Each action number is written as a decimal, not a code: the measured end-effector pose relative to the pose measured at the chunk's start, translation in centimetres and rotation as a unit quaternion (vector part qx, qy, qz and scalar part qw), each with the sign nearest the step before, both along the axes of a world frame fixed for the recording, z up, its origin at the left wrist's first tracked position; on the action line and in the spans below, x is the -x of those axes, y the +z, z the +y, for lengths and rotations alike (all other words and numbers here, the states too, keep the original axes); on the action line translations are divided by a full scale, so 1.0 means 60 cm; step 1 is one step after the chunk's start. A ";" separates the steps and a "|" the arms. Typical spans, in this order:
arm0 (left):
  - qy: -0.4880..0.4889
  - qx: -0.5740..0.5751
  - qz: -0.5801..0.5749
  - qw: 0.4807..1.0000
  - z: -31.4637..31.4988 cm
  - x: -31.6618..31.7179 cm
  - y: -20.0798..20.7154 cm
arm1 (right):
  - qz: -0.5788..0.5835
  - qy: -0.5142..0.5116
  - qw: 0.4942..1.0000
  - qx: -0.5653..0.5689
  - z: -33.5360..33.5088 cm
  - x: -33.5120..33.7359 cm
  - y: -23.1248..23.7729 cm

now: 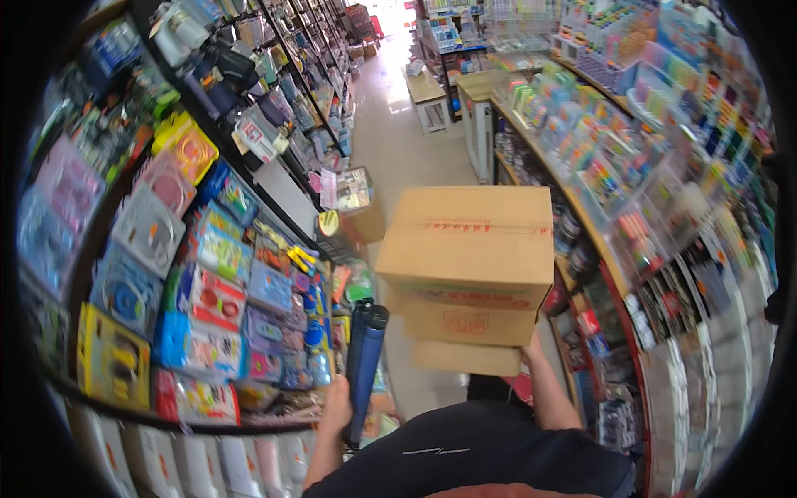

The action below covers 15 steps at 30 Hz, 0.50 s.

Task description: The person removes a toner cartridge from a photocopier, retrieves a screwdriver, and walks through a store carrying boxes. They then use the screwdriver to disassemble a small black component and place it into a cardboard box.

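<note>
Two dark blue tubes [365, 361] with black ends stand nearly upright side by side, left of my body. My left hand [336, 402] is closed at their left side; most of its fingers are hidden behind them. In front of me to the right is a stack of brown cardboard boxes: a large taped box [469, 236] with red print on top, and narrower cardboard [465, 357] showing below it. My right hand [530, 353] grips the stack at its lower right corner, with the fingertips hidden by the cardboard.
A shelf of packaged goods [212, 299] curves along my left. On the right runs a counter [540, 149] packed with colourful stationery. Between them a tiled aisle [382, 116] leads away, with a low bench [426, 95] farther on. An open carton [365, 220] stands at the left shelf's foot.
</note>
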<state>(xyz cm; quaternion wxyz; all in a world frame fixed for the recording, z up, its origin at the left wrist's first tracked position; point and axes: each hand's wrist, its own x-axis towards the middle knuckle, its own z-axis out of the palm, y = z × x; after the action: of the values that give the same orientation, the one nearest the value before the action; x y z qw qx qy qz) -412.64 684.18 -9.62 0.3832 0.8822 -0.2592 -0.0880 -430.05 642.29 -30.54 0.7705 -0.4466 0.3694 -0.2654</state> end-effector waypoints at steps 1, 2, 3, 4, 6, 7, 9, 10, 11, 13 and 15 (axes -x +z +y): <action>0.035 -0.008 0.013 0.999 -0.033 -0.046 0.008 | -0.039 0.075 0.995 -0.052 -0.043 -0.068 0.015; 0.069 -0.018 0.055 0.996 -0.068 -0.099 0.022 | -0.017 0.057 0.997 -0.046 -0.075 -0.146 0.028; 0.071 -0.006 0.030 0.997 -0.094 -0.144 0.041 | -0.019 0.053 0.998 -0.039 -0.110 -0.221 0.041; 0.091 -0.006 0.035 0.995 -0.120 -0.181 0.055 | -0.023 0.052 0.997 -0.043 -0.151 -0.295 0.053; 0.104 -0.030 -0.044 0.993 -0.178 -0.276 0.066 | -0.020 0.071 0.997 -0.027 -0.236 -0.440 0.064; 0.139 0.063 0.075 0.985 -0.206 -0.335 0.061 | -0.012 0.070 0.997 -0.035 -0.274 -0.518 0.063; 0.173 0.041 0.055 0.982 -0.266 -0.466 0.028 | -0.015 0.065 0.997 -0.049 -0.352 -0.676 0.054; 0.187 0.035 0.032 0.981 -0.288 -0.527 0.005 | 0.004 0.074 0.996 -0.053 -0.384 -0.745 0.045; 0.172 0.056 0.018 0.983 -0.316 -0.607 -0.020 | 0.017 0.077 0.995 -0.068 -0.407 -0.796 0.037; 0.192 0.147 0.057 0.969 -0.411 -0.788 -0.070 | 0.026 0.070 0.997 -0.032 -0.490 -0.944 0.040; 0.182 0.151 0.181 0.954 -0.460 -0.916 -0.072 | 0.082 0.048 0.995 0.004 -0.545 -1.067 0.048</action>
<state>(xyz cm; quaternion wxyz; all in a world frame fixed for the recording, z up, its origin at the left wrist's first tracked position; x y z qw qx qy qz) -357.69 656.56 -13.93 0.5624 0.8152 -0.0304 -0.1350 -366.02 609.58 -27.68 0.7475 -0.4877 0.4084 -0.1916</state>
